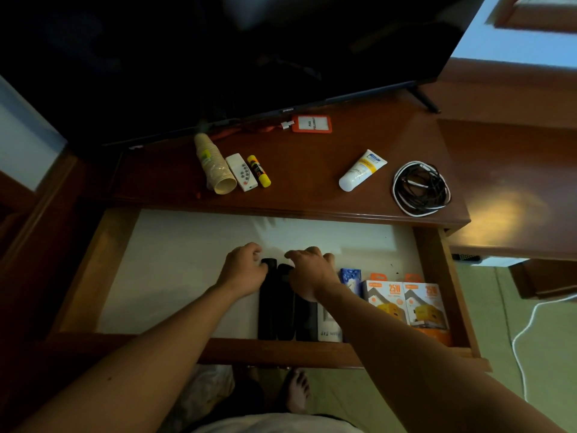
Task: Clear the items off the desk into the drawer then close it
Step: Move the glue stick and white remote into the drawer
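Observation:
The wooden drawer [434, 276] stands pulled open below the desk [312, 170], lined in white. Inside lie two black remotes [274, 310] side by side, a dark flat item, a blue packet [350, 276] and two charger boxes [406, 303]. My left hand [242, 270] rests on the top of the left remote. My right hand [310, 271] covers the top of the right remote. On the desk lie a stack of paper cups [214, 165], a white remote [241, 171], a yellow glue stick [258, 170], an orange badge holder [311, 124], a white tube [362, 170] and a coiled cable [420, 189].
A large dark TV [218, 57] stands at the back of the desk, its foot [424, 100] at the right. A white cable [524, 332] runs across the green floor at the right. My bare foot [296, 390] shows under the drawer front.

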Demonstrator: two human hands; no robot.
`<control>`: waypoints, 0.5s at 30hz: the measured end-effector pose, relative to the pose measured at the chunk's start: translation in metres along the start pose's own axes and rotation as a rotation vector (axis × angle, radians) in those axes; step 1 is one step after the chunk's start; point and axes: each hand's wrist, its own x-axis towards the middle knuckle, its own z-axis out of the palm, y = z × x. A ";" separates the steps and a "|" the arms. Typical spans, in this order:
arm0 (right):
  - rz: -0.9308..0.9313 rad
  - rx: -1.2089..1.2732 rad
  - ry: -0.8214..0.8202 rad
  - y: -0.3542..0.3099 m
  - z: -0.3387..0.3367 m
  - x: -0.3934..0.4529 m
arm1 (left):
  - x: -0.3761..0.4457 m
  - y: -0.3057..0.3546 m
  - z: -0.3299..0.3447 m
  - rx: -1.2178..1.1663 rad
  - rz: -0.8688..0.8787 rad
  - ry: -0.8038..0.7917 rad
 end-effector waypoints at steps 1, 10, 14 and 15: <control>-0.007 0.023 0.050 -0.001 -0.004 0.002 | 0.002 0.004 -0.004 -0.005 0.020 0.026; -0.006 0.367 0.478 -0.022 -0.055 0.048 | 0.044 0.039 -0.075 0.001 0.260 0.280; 0.017 0.484 0.461 -0.034 -0.089 0.074 | 0.066 0.057 -0.111 0.144 0.360 0.380; 0.019 0.492 0.457 -0.037 -0.097 0.082 | 0.073 0.059 -0.118 0.176 0.380 0.398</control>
